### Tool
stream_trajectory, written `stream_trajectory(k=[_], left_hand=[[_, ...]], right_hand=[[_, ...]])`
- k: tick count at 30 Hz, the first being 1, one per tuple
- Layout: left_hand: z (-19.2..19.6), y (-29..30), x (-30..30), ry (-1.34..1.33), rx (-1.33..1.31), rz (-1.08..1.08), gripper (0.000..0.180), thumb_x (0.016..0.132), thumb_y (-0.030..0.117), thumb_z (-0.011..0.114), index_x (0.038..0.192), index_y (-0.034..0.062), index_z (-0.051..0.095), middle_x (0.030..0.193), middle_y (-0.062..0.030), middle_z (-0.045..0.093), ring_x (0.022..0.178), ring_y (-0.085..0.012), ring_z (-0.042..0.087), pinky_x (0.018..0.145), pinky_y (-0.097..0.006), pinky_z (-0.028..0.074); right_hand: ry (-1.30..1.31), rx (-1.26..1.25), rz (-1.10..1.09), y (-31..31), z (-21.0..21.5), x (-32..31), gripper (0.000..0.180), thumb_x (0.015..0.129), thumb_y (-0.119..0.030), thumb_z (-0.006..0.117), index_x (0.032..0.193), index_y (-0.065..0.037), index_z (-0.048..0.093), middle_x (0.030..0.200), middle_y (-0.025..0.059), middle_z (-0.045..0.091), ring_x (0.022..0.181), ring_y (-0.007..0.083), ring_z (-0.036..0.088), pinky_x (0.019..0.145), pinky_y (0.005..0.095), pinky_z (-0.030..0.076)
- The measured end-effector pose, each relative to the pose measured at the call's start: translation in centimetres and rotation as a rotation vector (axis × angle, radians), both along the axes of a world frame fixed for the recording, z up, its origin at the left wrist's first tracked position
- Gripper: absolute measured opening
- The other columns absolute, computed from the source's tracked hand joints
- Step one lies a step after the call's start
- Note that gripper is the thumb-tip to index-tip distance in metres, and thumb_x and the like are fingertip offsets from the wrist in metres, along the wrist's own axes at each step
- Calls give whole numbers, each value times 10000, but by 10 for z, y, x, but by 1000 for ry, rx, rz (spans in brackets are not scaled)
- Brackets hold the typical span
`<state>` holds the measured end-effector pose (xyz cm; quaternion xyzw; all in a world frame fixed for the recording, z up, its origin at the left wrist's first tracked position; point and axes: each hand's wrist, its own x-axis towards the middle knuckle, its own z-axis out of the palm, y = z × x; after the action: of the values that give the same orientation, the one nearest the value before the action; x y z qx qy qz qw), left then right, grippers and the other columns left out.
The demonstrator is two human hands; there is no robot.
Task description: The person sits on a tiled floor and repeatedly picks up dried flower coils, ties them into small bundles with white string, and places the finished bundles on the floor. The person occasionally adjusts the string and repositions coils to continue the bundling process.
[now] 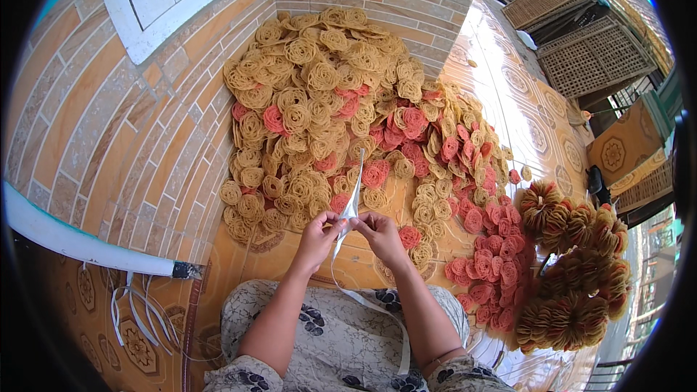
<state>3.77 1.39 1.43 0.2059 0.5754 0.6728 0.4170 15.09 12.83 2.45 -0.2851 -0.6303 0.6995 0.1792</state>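
A thin white plastic strip (353, 199) is pinched between my two hands in front of the patterned clothing on my lap. One pointed end stands up past the fingers, and the other end trails down across my lap to the right. My left hand (319, 238) grips it with thumb and fingertips. Close beside it, my right hand (382, 238) pinches the same strip. Just beyond the hands lies a large heap of tan, lacy, rosette-shaped discs (305, 123) with pink ones mixed in. Pink rosette discs (494, 268) form a smaller pile at the right.
Ring-shaped bundles of packed discs (566, 319) stand at the right. White strips (134, 308) hang from the door frame's lower edge (94, 236) on the left. Brick-patterned walls (174, 131) border the heap. Woven racks (595, 58) lean at the far right beyond the tiled floor (501, 87).
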Motion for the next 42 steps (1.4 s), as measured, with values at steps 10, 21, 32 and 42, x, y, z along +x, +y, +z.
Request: stream_trajectory(k=[10, 21, 32, 42], left_hand=[[7, 0, -4, 105, -70, 19, 127, 921, 133, 605, 971, 20, 576, 830, 5, 581, 769, -39, 529, 681, -202, 445], [11, -1, 1, 127, -93, -65, 128, 915, 175, 619, 922, 48, 597, 755, 46, 549, 666, -27, 463, 611, -191, 382], [-4, 3, 1, 458, -60, 6, 173, 912, 152, 591, 955, -15, 595, 737, -63, 578, 671, -132, 517, 635, -294, 434], [3, 3, 2, 763, -9, 23, 181, 911, 154, 588, 939, -24, 576, 808, -113, 586, 690, -173, 549, 631, -325, 437]], right_hand=[[-21, -56, 25, 4, 2, 2, 198, 896, -172, 650, 894, 25, 624, 811, 11, 640, 736, 58, 543, 680, 216, 436], [59, -36, -18, 1, -1, 0, 187, 901, -139, 637, 924, 47, 638, 797, 12, 638, 700, 45, 527, 608, 205, 413], [-111, 288, -69, -3, -1, 0, 203, 855, -188, 672, 891, 12, 663, 519, -9, 500, 473, 44, 377, 435, 252, 289], [-208, 498, -136, -18, 7, -4, 160, 876, -130, 619, 817, 18, 603, 581, -24, 481, 534, 47, 390, 477, 232, 315]])
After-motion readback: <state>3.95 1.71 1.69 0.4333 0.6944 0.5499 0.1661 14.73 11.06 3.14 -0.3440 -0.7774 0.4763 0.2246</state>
